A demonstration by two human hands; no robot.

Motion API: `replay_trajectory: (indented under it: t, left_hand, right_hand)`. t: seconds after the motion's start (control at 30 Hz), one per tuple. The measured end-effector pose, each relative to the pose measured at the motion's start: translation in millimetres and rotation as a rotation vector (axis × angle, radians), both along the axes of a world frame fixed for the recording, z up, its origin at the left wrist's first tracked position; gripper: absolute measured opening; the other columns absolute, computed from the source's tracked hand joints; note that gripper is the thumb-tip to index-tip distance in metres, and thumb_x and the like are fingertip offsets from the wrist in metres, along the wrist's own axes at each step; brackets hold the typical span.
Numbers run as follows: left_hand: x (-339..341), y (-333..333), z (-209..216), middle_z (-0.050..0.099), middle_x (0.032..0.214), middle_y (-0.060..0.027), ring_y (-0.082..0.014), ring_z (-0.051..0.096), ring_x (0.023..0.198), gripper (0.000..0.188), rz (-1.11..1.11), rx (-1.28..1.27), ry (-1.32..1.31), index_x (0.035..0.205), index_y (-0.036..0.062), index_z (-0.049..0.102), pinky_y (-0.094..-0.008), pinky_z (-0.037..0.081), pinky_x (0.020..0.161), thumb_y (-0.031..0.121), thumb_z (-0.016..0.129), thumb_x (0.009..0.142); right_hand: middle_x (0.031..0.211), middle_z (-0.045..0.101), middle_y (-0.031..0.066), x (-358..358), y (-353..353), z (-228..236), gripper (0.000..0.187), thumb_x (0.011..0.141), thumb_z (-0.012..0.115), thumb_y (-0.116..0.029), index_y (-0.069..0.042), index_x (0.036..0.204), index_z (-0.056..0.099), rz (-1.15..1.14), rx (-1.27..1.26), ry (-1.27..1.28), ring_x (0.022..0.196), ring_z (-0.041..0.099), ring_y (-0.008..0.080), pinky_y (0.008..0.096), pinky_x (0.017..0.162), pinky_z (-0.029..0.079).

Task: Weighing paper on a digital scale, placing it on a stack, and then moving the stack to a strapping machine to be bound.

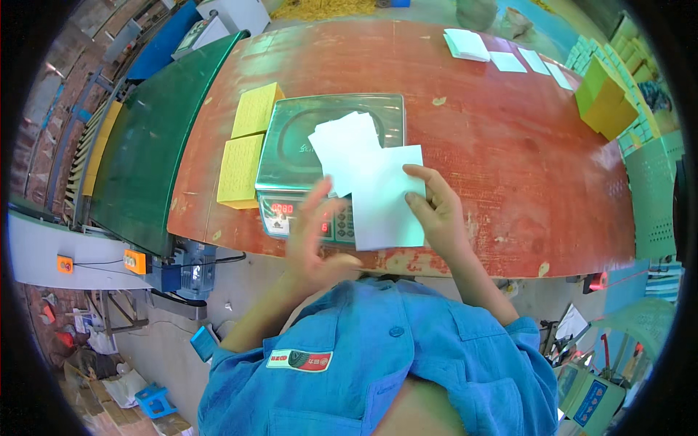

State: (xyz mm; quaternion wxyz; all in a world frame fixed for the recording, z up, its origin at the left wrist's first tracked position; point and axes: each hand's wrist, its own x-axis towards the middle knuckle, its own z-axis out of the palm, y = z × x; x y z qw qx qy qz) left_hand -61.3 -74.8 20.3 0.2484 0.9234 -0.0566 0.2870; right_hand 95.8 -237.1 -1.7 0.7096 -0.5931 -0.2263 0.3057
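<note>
My right hand (440, 214) pinches the right edge of a white sheet of paper (385, 203), thumb on top. The sheet hangs over the front of a digital weighing scale (291, 138) and hides part of its keypad. On the metal pan lie several overlapping white papers (342, 145). Slightly blurred, my left hand (314, 236) hovers over the scale's lit red display, fingers apart and nothing in them. Whether the held sheet is one or more layers, I cannot tell.
Two yellow boxes (242, 171) touch or nearly touch the scale's left side on the red table (502, 160). A green conveyor belt (153, 152) runs along the left. White paper stacks (467, 45) lie far right, near another yellow box (605, 98).
</note>
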Motion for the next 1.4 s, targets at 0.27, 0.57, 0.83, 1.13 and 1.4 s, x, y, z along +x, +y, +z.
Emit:
replay_trajectory:
  t: [0.27, 0.57, 0.83, 1.13, 1.4]
  left_hand:
    - [-1, 31, -25, 0.066, 0.106, -0.0085, -0.015, 0.063, 0.098, 0.028, 0.181, -1.744, 0.174, 0.118, 0.0001, 0.061, -0.0317, 0.051, 0.087, 0.007, 0.059, 0.091]
    - [24, 75, -51, 0.065, 0.112, -0.0093, -0.0167, 0.061, 0.099, 0.031, 0.179, -0.893, 0.288, 0.121, -0.0022, 0.059, -0.0289, 0.047, 0.087, 0.004, 0.057, 0.09]
    - [30, 71, -41, 0.062, 0.119, -0.0168, -0.0307, 0.058, 0.109, 0.037, 0.131, -0.371, 0.261, 0.12, -0.0007, 0.059, -0.0352, 0.046, 0.09, 0.006, 0.061, 0.084]
    - [-22, 93, -46, 0.065, 0.098, -0.0031, -0.0068, 0.056, 0.09, 0.026, 0.253, -0.941, 0.178, 0.116, -0.0018, 0.062, -0.0233, 0.044, 0.08, 0.006, 0.058, 0.091]
    - [-76, 110, -30, 0.065, 0.099, -0.0055, -0.0102, 0.058, 0.092, 0.024, 0.375, -1.144, 0.168, 0.111, -0.0063, 0.065, -0.0258, 0.046, 0.08, 0.007, 0.057, 0.092]
  right_hand:
    - [0.068, 0.054, 0.0093, -4, 47, 8, 0.054, 0.088, 0.065, -0.009, -0.007, 0.137, 0.042, 0.088, -0.121, -0.62, 0.057, 0.05, 0.019, 0.0302, 0.058, 0.045]
    - [0.089, 0.059, 0.0106, 43, 83, -26, 0.035, 0.07, 0.079, -0.035, -0.007, 0.079, 0.059, -0.348, -0.629, -1.223, 0.09, 0.055, 0.0305, 0.0417, 0.075, 0.044]
    - [0.082, 0.061, 0.0122, 44, 83, -32, 0.022, 0.073, 0.075, -0.02, -0.004, 0.075, 0.059, -0.282, -0.463, -0.709, 0.083, 0.059, 0.0312, 0.0425, 0.07, 0.046]
    - [0.083, 0.062, 0.0136, 40, 85, -31, 0.022, 0.082, 0.069, -0.023, -0.002, 0.076, 0.061, -0.378, -0.595, -0.812, 0.081, 0.061, 0.0322, 0.0423, 0.068, 0.046]
    - [0.082, 0.063, 0.0099, 41, 59, -23, 0.014, 0.088, 0.064, -0.017, -0.005, 0.086, 0.069, -0.661, -0.293, -0.767, 0.079, 0.063, 0.0226, 0.0351, 0.069, 0.048]
